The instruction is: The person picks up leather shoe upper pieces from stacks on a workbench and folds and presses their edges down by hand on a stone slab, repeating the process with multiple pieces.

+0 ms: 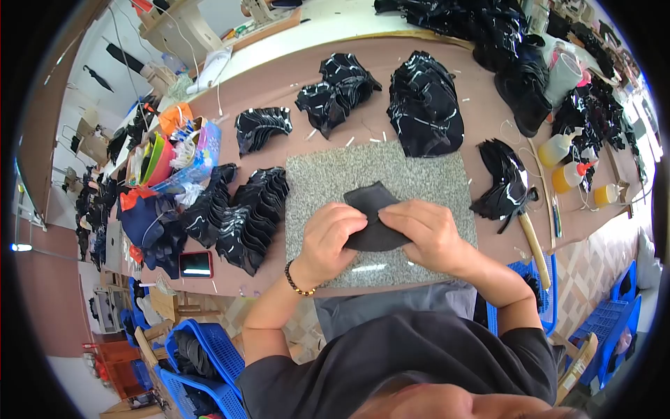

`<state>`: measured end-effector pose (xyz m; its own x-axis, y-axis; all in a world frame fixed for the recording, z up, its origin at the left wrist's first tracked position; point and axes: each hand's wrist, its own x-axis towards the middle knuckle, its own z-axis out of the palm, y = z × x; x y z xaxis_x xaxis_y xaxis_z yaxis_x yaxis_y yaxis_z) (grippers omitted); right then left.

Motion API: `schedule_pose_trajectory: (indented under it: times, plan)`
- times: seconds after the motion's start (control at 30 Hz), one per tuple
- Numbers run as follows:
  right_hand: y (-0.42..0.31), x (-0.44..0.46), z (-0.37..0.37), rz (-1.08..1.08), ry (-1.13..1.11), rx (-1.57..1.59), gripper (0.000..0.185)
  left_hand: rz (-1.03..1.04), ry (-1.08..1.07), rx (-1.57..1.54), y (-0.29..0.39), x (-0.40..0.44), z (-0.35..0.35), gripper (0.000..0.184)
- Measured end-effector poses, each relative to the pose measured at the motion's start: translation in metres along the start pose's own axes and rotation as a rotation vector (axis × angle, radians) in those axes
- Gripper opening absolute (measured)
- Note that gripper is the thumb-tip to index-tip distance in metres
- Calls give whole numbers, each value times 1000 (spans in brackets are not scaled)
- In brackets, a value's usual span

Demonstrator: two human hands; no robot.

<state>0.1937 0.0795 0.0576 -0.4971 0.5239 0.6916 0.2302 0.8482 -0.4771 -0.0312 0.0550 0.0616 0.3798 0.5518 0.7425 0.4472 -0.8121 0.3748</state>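
Observation:
A small black shoe-upper piece (377, 234) is held over a speckled stone slab (324, 171). My left hand (329, 234) pinches its left side, thumb and fingers closed on it. On the other side, my right hand (427, 230) pinches it near the middle, fingers bent. The piece bends between the two hands, one corner pointing away from me. Left of the slab lie stacked black pieces (255, 216) with white marks. A fan of black pieces (501, 178) lies to the right, beside a wooden-handled hammer (534, 248).
More black stacks (427, 101) lie behind the slab. A phone (196, 265) rests near the front left edge, below a patterned box (199, 157). Glue bottles (567, 178) stand at right. Blue crates (202, 363) sit on the floor.

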Motion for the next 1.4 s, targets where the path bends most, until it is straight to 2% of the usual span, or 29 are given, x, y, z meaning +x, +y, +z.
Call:
schedule_pose_trajectory:
  times: [0.17, 0.5, 0.67, 0.8, 0.9, 1.0, 1.3, 1.4]
  plan:
    - [0, 1, 4, 47, 48, 10, 50, 13, 20, -3, 0, -7, 7, 46]
    - [-5, -3, 8, -62, 77, -82, 41, -22, 35, 62, 14, -14, 8, 48]
    - [-4, -11, 12, -44, 136, 14, 33, 83, 104, 86, 12, -17, 7, 48]
    - [0, -9, 11, -199, 139, -32, 25, 140, 134, 75, 6, -26, 5, 49]
    - [2, -3, 8, -348, 142, -65, 24, 90, 146, 109, 16, -20, 2, 45]
    - [4, -4, 7, -391, 148, -83, 24, 127, 84, 148, 14, -19, 2, 42]
    - [12, -30, 5, -186, 214, 62, 39, 116, 1, 168, 23, -5, 16, 44]
    - [4, -33, -6, -45, 147, -50, 39, 88, -85, 171, 26, 1, 13, 42]
